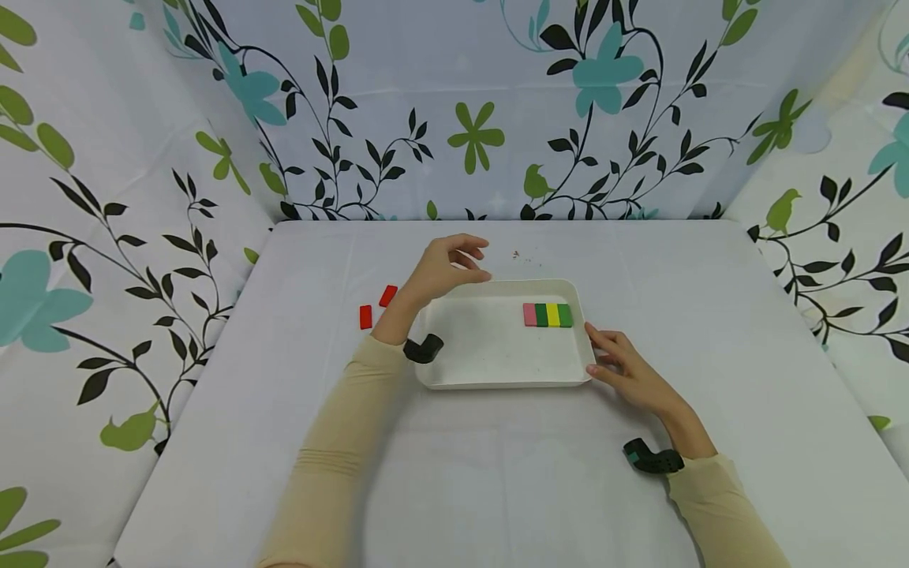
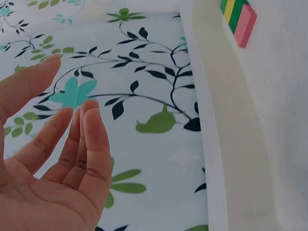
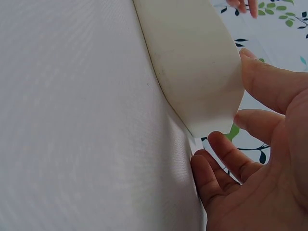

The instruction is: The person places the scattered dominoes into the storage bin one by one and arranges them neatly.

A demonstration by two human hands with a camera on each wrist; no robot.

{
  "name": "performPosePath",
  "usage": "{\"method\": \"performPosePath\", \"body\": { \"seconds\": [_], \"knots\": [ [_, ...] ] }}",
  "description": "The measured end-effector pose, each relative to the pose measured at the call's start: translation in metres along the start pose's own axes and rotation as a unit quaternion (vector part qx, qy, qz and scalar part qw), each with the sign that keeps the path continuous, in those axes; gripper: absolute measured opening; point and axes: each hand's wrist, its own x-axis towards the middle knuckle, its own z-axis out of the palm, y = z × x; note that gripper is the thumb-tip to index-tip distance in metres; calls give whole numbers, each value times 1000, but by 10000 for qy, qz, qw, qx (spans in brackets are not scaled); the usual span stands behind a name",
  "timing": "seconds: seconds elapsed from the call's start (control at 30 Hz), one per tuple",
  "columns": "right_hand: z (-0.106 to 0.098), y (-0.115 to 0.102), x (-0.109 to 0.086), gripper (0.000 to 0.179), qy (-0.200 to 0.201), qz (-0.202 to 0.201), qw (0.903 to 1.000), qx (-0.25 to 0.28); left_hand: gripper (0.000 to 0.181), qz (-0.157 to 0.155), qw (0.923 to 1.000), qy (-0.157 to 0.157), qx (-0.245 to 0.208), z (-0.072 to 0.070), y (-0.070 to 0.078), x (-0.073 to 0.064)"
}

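A shallow white tray [image 1: 490,347] lies on the table. Toward its right side, a row of small colored blocks [image 1: 548,315] sits edge to edge: pink, green, yellow, green. My left hand [image 1: 446,267] hovers over the tray's far left corner, its fingers loosely bent with nothing between them. In the left wrist view, that empty hand [image 2: 62,159] is apart from the tray wall [image 2: 231,120]. At the tray's right end, my right hand [image 1: 628,371] touches the outer wall with thumb and index fingertips. The right wrist view shows those fingertips [image 3: 245,115] against the wall [image 3: 197,72].
Two red blocks, one nearer [image 1: 365,317] and one farther [image 1: 387,296], lie left of the tray beside my left forearm. Small brown crumbs [image 1: 516,255] are scattered beyond the tray. A patterned curtain [image 1: 426,95] hangs behind the white-covered table [image 1: 497,473].
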Motion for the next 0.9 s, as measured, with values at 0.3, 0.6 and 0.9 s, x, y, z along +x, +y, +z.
{"method": "performPosePath", "body": {
  "seconds": [0.3, 0.6, 0.9],
  "knots": [
    [-1, -1, 0, 70, -30, 90, 9999, 41, 51, -522, 9954, 787, 135, -61, -20, -34],
    [-2, -4, 0, 69, -31, 121, 9999, 3, 54, -1032, 9849, 1371, 234, -104, -51, -68],
    [-1, -4, 0, 68, -29, 104, 9999, -59, 58, -1620, 9736, 1596, 217, -121, -79, -89]
  ]
}}
